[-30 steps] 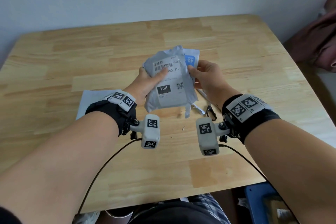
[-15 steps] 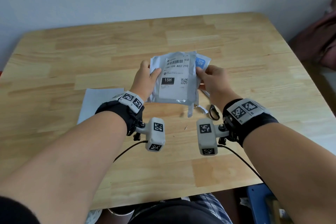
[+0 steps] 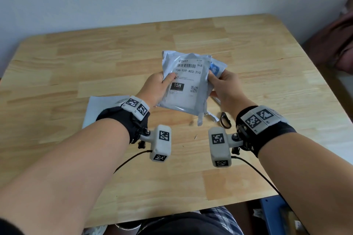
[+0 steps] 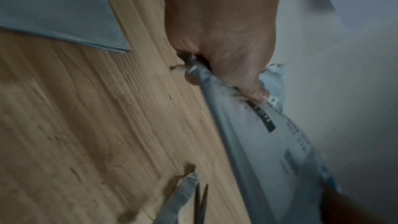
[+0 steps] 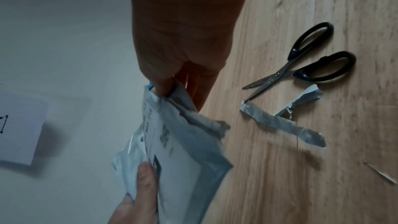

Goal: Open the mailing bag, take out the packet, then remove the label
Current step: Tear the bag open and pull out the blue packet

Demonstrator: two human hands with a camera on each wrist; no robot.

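I hold the grey mailing bag [image 3: 186,101] upright above the table with both hands. Its white label [image 3: 188,80], with a barcode and "15H", faces me. My left hand [image 3: 164,82] grips the bag's left edge, thumb on the label. My right hand [image 3: 216,79] pinches the right edge, where the white packet [image 3: 217,66] with a blue patch pokes out of the bag. In the left wrist view my left hand [image 4: 226,48] clamps the bag [image 4: 269,159]. The right wrist view shows my right hand [image 5: 172,77] pinching the bag [image 5: 189,168] at its torn opening.
Black-handled scissors [image 5: 301,64] lie open on the wooden table [image 3: 267,82] below my right hand, beside a cut grey strip [image 5: 280,123]. The scissors [image 3: 225,120] are half hidden in the head view. A white sheet of paper [image 3: 99,108] lies under my left wrist.
Both hands have kept hold of the bag and turned its label flat towards me. The left thumb has slid further onto the label; the packet still sticks out at the right.
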